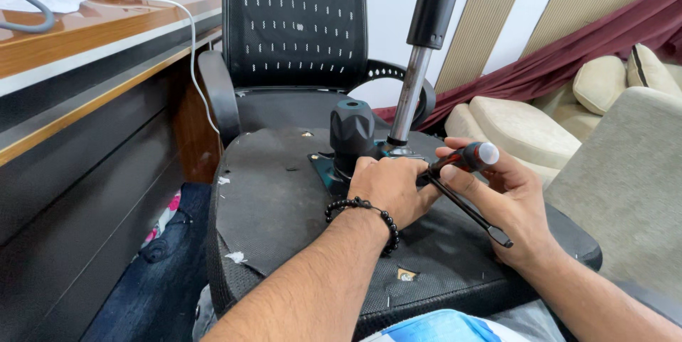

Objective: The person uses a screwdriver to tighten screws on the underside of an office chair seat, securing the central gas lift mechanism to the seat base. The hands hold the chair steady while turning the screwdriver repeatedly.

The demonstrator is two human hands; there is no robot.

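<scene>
An upturned black chair seat (270, 200) lies across my lap, its underside facing up. A metal mechanism plate (323, 168) with a black knob (351, 127) is fixed to it, and a gas-lift column (414, 79) rises from it. My left hand (389, 187), with a black bead bracelet at the wrist, rests on the plate beside the column base. My right hand (508, 196) grips a screwdriver (465, 159) with a red and black handle, its tip pointing toward the plate under my left hand. A thin black lever (469, 210) runs under my right hand.
A black mesh office chair (298, 29) stands behind the seat. A wooden desk (92, 36) with a white cable (192, 51) is at the left. Beige cushions (526, 129) and a grey sofa arm (632, 178) lie at the right.
</scene>
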